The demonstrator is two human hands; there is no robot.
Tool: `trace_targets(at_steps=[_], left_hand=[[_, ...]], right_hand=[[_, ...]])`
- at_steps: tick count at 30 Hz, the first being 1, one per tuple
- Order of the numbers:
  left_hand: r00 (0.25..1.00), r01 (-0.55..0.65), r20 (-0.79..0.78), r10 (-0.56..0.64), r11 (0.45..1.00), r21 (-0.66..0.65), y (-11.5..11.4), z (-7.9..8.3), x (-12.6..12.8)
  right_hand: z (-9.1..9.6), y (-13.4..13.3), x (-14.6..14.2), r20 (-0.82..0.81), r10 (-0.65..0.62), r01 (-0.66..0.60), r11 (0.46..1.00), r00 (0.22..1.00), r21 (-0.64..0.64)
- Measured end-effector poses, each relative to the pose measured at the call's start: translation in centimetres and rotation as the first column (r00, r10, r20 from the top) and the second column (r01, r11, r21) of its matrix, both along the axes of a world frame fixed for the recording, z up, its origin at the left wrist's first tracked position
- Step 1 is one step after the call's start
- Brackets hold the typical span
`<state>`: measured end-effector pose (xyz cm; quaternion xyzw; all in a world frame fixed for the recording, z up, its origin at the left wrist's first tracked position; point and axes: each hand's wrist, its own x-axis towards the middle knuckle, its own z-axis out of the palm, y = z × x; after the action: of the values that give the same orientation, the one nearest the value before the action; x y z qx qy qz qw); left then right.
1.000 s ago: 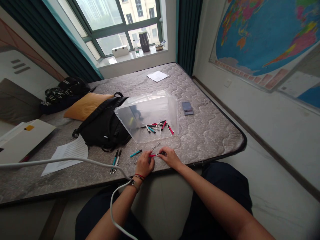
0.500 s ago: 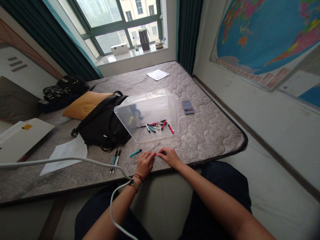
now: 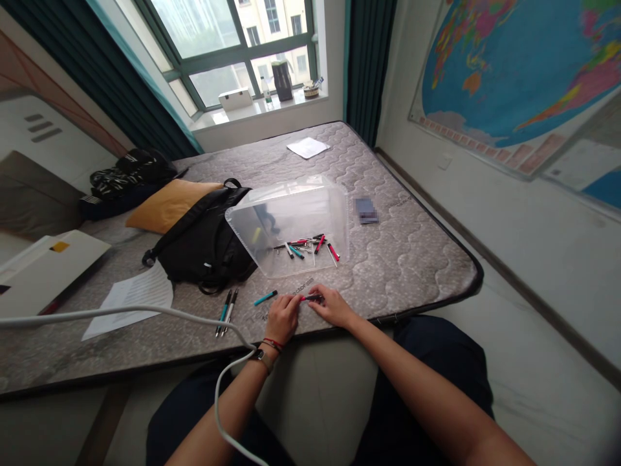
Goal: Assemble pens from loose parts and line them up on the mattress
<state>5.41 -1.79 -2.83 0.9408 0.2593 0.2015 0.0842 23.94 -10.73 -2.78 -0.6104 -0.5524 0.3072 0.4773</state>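
Both my hands meet at the near edge of the grey mattress [image 3: 402,259] on a red and black pen [image 3: 310,298]. My left hand [image 3: 281,318] pinches its left end with curled fingers. My right hand [image 3: 332,305] grips its right, black end. A teal pen [image 3: 264,298] lies just left of my left hand. Two dark pens [image 3: 226,303] lie further left. Behind my hands a clear plastic box [image 3: 291,223] rests tipped on its side with several red, teal and black pens [image 3: 310,246] in it.
A black backpack [image 3: 204,243] lies left of the box, an orange cushion [image 3: 167,204] behind it. Printed paper [image 3: 130,299] and a white board [image 3: 43,272] lie at left. A white cable [image 3: 145,312] crosses in front. A dark card [image 3: 366,210] lies right of the box.
The exposed red part of the pen between my hands has shortened as the hands closed together on it. The view shifted slightly.
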Motion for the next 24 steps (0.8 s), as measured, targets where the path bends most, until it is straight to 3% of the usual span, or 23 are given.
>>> trace_targets(at_steps=[9,15,24], left_hand=[[1.000,0.000,-0.015,0.000,1.000,-0.006,0.0,0.2,0.1],[1.000,-0.026,-0.013,0.026,1.000,0.013,-0.1,0.3,0.2],[1.000,-0.025,-0.015,0.025,1.000,0.002,0.0,0.3,0.2]], right_hand=[[0.4,0.0,0.0,0.025,-0.041,0.042,0.997,0.999,-0.071],[0.1,0.0,0.5,-0.024,-0.076,0.076,0.997,0.997,0.012],[0.0,0.0,1.0,0.056,-0.025,0.025,1.000,0.998,0.002]])
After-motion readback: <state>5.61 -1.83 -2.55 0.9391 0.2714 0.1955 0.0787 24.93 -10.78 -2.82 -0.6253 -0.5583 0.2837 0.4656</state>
